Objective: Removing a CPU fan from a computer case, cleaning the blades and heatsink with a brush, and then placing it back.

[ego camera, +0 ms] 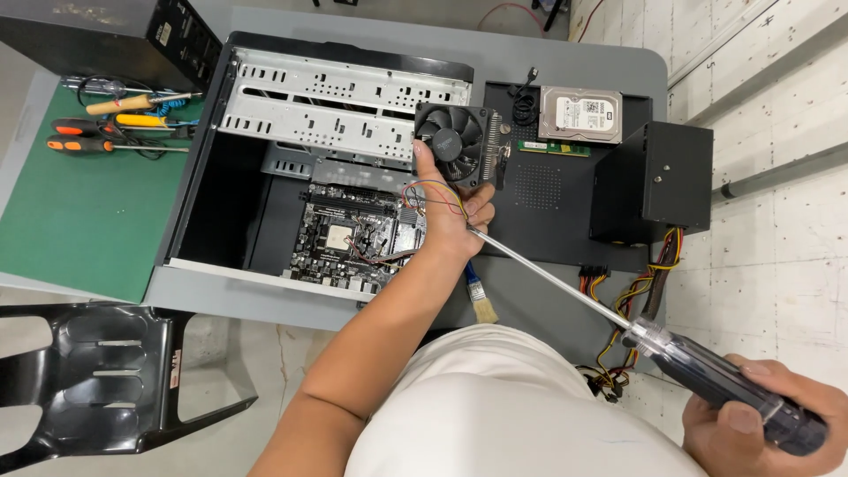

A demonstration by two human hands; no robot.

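Note:
My left hand (449,210) grips a black cooler fan with its metal heatsink (458,141), held up over the open computer case (203,150). Thin red and coloured wires run from the fan across my fingers down to the motherboard (344,238) lying in the case. My right hand (760,415) is closed around the clear, dark handle of a long screwdriver (707,371). Its steel shaft (548,276) slants up and left, and its tip reaches my left hand below the fan.
A hard drive (580,115), a green memory stick (554,147) and a black power supply (654,181) with coloured cables lie on the removed side panel. Several screwdrivers (115,132) rest on a green mat. A paintbrush (480,300) lies by the case; a black chair (97,371) stands below-left.

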